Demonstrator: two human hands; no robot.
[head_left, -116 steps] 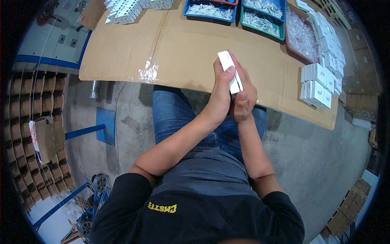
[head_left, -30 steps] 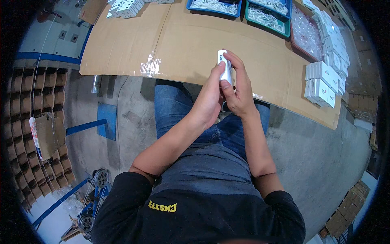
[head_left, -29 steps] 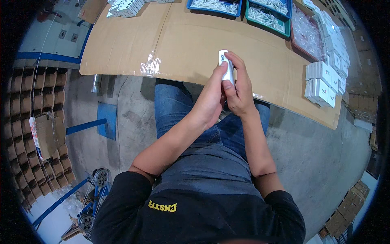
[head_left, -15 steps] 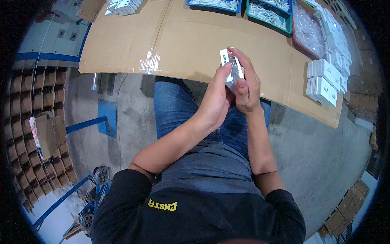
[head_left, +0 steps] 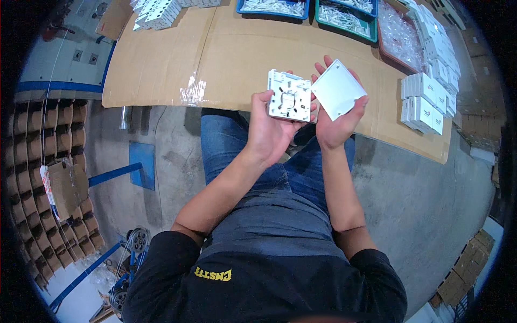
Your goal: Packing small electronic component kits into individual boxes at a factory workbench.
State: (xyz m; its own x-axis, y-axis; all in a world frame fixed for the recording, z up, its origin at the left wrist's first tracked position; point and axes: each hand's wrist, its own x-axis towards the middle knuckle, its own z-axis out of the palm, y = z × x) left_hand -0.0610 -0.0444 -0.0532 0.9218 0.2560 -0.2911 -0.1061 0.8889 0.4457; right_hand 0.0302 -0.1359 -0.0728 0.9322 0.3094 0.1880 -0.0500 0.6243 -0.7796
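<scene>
My left hand [head_left: 271, 129] is closed round the edges of a white plastic junction box base [head_left: 289, 98], whose inner face with slots, small holes and a round raised middle is turned up. Beside it, my right hand [head_left: 336, 126] holds a flat square white cover [head_left: 339, 90], thumb along its right edge and fingertips showing behind it. The cover is tilted, with small marks near its corners. The two parts are apart, only a narrow gap between them, above the near edge of the cardboard-topped table [head_left: 231, 70].
Blue [head_left: 274, 14] and green trays [head_left: 344, 33] of small white pieces stand at the far side. Near them is a reddish tray [head_left: 398, 40] of clear plastic bags. White boxes [head_left: 425, 102] are stacked at right, white plastic parts [head_left: 156, 13] at far left.
The white box held together between both hands has come apart. My left hand now has the base, and my right hand has moved off with the cover.
</scene>
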